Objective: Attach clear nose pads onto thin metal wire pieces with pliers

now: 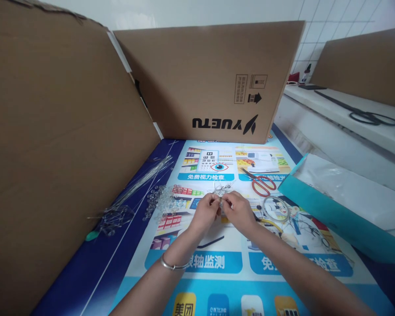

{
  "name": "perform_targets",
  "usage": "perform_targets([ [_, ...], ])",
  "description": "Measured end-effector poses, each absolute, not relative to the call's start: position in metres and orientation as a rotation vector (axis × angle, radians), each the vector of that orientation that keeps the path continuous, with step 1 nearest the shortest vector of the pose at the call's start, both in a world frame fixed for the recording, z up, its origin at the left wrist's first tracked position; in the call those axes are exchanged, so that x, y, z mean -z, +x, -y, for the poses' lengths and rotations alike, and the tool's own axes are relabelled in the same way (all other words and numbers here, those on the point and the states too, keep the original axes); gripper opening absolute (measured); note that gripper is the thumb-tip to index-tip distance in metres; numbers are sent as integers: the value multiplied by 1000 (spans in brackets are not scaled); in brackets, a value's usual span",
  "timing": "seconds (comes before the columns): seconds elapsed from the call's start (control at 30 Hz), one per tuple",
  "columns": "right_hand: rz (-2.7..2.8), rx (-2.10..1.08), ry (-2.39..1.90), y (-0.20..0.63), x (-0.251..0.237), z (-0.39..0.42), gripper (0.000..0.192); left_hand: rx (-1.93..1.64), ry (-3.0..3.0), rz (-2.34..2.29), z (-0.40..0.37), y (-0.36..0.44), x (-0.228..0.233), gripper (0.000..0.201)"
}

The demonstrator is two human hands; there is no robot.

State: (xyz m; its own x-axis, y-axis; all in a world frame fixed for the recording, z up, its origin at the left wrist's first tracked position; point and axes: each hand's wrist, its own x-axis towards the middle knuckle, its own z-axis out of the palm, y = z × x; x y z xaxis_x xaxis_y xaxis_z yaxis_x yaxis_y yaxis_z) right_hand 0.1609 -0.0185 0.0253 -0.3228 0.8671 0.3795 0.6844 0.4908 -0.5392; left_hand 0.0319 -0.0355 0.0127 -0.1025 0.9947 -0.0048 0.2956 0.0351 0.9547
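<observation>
Both hands meet over the middle of the poster (213,263). The left hand (206,213) and right hand (238,210) pinch a small wire tangle (221,191) between fingertips. Beads (161,199) lie at nine o'clock, scissors (261,183) at one o'clock. Best to pinch gently and go slowly.

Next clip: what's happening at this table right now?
A person's left hand and right hand meet over a printed poster mat, pinching a small tangle of thin wire with clear beads between the fingertips. A pile of clear beads and a bundle of long wires lie to the left, red-handled scissors and a roll of clear tape to the right. Cardboard panels wall in the workspace.
</observation>
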Motion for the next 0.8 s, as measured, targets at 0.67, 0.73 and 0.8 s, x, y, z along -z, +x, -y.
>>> perform_targets([
  [0.67, 2020, -448, -1268, 146, -23, 35, 26, -1418, 1218, -1575, 35, 40, -8, 11],
  [0.73, 2001, -484, -1249, 147, -21, 34, 27, -1416, 1158, -1526, 35, 40, -7, 12],
  [0.8, 1986, -516, -1233, 149, -20, 31, 26, -1400, 1101, -1464, 35, 41, -6, 15],
])
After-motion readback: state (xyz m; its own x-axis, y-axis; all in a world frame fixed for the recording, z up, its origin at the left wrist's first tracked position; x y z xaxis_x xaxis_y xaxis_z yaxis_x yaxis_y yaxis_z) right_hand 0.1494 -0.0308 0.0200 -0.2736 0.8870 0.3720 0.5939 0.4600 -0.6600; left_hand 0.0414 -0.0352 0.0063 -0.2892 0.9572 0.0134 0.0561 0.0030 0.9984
